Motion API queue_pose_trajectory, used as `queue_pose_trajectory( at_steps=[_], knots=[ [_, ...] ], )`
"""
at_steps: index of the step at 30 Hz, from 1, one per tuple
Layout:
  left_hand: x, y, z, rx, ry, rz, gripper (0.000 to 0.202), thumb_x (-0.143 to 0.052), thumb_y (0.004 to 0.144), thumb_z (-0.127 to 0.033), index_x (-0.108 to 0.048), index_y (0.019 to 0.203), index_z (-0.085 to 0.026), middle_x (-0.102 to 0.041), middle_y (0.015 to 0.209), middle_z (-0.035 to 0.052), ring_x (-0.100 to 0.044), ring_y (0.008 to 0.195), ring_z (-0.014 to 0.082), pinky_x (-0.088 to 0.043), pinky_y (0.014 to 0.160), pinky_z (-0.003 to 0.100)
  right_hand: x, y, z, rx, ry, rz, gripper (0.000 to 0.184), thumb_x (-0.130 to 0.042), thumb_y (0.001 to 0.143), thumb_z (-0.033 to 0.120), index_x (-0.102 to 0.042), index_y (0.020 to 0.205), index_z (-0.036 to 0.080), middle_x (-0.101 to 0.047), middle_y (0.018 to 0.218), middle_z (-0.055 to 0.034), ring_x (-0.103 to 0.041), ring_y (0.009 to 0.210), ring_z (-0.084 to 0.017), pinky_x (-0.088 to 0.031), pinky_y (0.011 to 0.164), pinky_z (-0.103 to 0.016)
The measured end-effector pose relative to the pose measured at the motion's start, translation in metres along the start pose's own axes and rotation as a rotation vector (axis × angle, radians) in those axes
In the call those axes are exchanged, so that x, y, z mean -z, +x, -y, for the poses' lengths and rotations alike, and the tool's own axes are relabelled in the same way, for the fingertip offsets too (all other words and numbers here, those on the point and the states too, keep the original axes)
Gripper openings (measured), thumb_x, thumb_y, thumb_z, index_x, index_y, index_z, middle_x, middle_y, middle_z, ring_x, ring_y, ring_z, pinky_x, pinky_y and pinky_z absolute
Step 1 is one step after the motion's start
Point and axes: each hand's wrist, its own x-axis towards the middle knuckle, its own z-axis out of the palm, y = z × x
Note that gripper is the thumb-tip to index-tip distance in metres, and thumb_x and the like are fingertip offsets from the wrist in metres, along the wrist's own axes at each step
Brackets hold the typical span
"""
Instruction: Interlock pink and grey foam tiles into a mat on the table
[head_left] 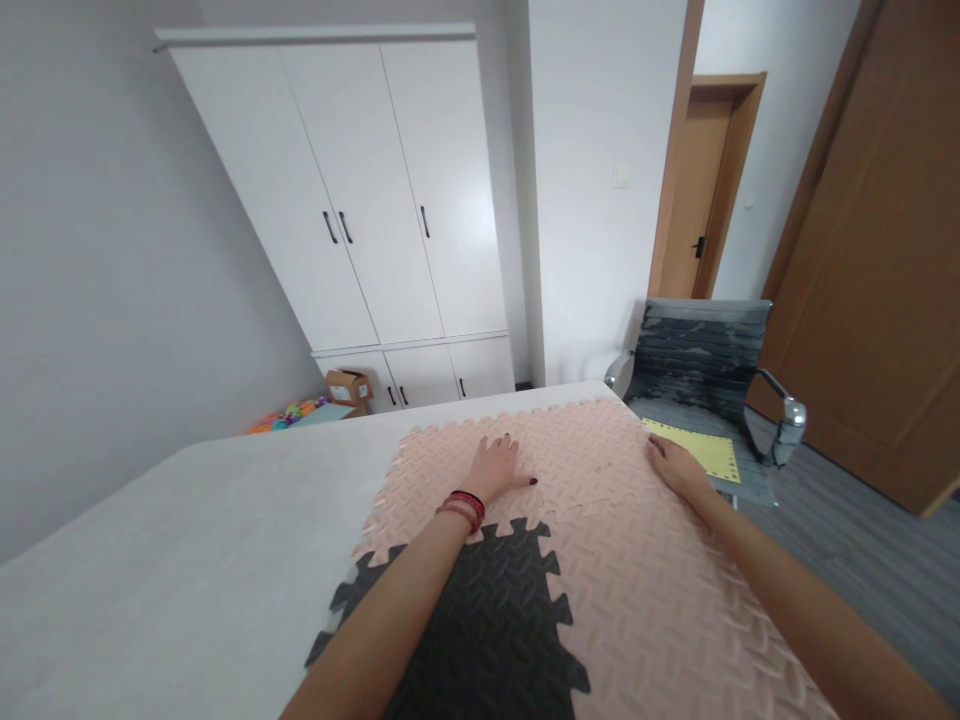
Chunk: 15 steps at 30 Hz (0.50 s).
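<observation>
Pink interlocking foam mat tiles (pixel 622 560) lie joined on a grey surface (pixel 195 560), with a black foam tile (pixel 487 630) locked into their near left side. My left hand (pixel 499 467), red bracelets at its wrist, lies flat on the far pink tile with fingers spread, palm down. At the mat's far right edge my right hand (pixel 675 466) rests flat on the pink foam, fingers stretched toward the corner. Neither hand holds anything.
A grey office chair (pixel 701 370) stands just past the right edge, with a yellow sheet (pixel 701 450) on its seat. A white wardrobe (pixel 375 200) is at the back, a cardboard box (pixel 348 386) and colourful items (pixel 289 416) at its foot. Wooden doors (pixel 885 280) are on the right.
</observation>
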Motion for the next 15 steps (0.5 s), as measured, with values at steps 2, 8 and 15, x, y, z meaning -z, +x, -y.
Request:
queue_pose_trajectory(
  at_steps=[2,8,15],
  knots=[
    [0.001,-0.01,-0.004,-0.01,-0.013,0.02,0.051,-0.055,0.088,-0.047,-0.049,0.13,-0.019,-0.047,0.138,0.0108,-0.047,0.124,0.0277,-0.036,0.105,0.055,0.0,0.0,0.001,-0.001,-0.002,0.0,0.058,-0.026,0.093,0.046,-0.05,0.134,0.013,-0.054,0.135,-0.0119,-0.051,0.123,-0.025,-0.036,0.105,-0.035],
    [0.0,-0.026,-0.013,0.037,-0.018,0.059,0.051,-0.055,0.088,-0.047,-0.048,0.131,-0.02,-0.046,0.139,0.0108,-0.046,0.126,0.0282,-0.036,0.105,0.056,0.001,0.0,0.002,-0.01,-0.023,-0.014,0.054,-0.028,0.094,0.043,-0.053,0.131,0.014,-0.058,0.131,-0.0132,-0.054,0.119,-0.024,-0.039,0.101,-0.035],
    [0.03,-0.038,-0.038,0.24,0.036,0.081,0.055,-0.056,0.087,-0.048,-0.046,0.134,-0.02,-0.042,0.144,0.0114,-0.042,0.129,0.0303,-0.03,0.108,0.059,0.022,-0.03,0.041,0.03,-0.09,-0.13,0.047,-0.031,0.092,0.032,-0.05,0.129,0.009,-0.05,0.136,-0.0207,-0.044,0.127,-0.032,-0.026,0.108,-0.052]
  ],
)
